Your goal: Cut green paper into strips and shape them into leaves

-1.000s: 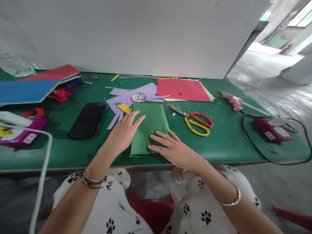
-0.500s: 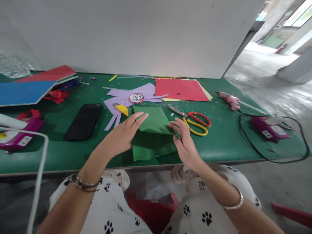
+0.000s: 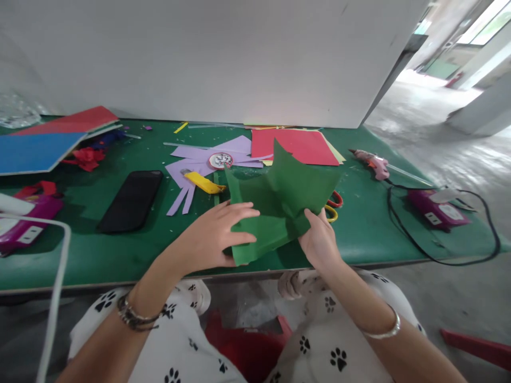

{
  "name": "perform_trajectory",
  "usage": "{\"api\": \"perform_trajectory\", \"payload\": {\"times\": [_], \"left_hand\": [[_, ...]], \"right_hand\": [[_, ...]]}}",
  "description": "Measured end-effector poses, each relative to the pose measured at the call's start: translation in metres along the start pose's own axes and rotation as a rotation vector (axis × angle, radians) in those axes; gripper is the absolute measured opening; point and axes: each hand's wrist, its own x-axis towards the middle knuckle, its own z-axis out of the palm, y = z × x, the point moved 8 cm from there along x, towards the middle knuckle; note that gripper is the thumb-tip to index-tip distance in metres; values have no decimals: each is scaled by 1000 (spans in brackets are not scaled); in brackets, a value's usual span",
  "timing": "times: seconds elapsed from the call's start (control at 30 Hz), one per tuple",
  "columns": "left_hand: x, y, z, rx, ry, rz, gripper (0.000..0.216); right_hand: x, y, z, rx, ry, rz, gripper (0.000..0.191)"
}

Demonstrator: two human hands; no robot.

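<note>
A green paper sheet [image 3: 279,205] is lifted off the green table [image 3: 120,250], unfolding and standing up in the middle. My left hand [image 3: 217,234] grips its near left part, fingers laid over the paper. My right hand [image 3: 319,239] pinches its right lower edge from behind. Just behind the sheet lie a yellow utility knife [image 3: 202,182] and a purple paper flower shape [image 3: 207,162] with a round patterned centre [image 3: 218,160]. Red and yellow scissors [image 3: 333,206] are mostly hidden behind the sheet.
A black phone [image 3: 131,200] lies left of my hands. Red paper [image 3: 295,144] sits at the back, blue and red sheets [image 3: 35,149] at far left. A pink glue gun [image 3: 369,161] with a black cable [image 3: 403,223] and purple boxes [image 3: 435,207] lie at right. A white cable [image 3: 56,287] hangs at left.
The green sheet was flat and folded under both hands. My right hand lifted its upper layer, and now both hands hold the sheet up, opened, covering most of the scissors.
</note>
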Motion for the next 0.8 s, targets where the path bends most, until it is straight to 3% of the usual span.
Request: {"api": "perform_trajectory", "payload": {"times": [0.13, 0.23, 0.33, 0.47, 0.53, 0.67, 0.73, 0.8], "left_hand": [[3, 7, 10, -80, -30, 61, 16], [2, 1, 11, -110, -27, 21, 24], [-1, -6, 4, -147, 6, -38, 24], [-5, -14, -9, -194, 126, -105, 22], [-5, -16, -18, -198, 220, -138, 19], [-8, -18, -35, -162, 402, -250, 16], [-9, -20, -40, -176, 466, -323, 17], [-11, -23, -42, -230, 526, -380, 21]], "right_hand": [[6, -3, -4, -4, 8, -48, 46], [18, -18, -12, -180, -9, -201, 51], [21, -53, -22, -475, 62, -521, 59], [-9, -96, -12, -1011, 210, -1094, 55], [-25, -90, 9, -1235, 54, -1270, 48], [-52, -44, 46, -1458, -494, -1371, 38], [-63, -30, 56, -1492, -572, -1415, 31], [-66, -27, 62, -1504, -526, -1440, 22]]}}
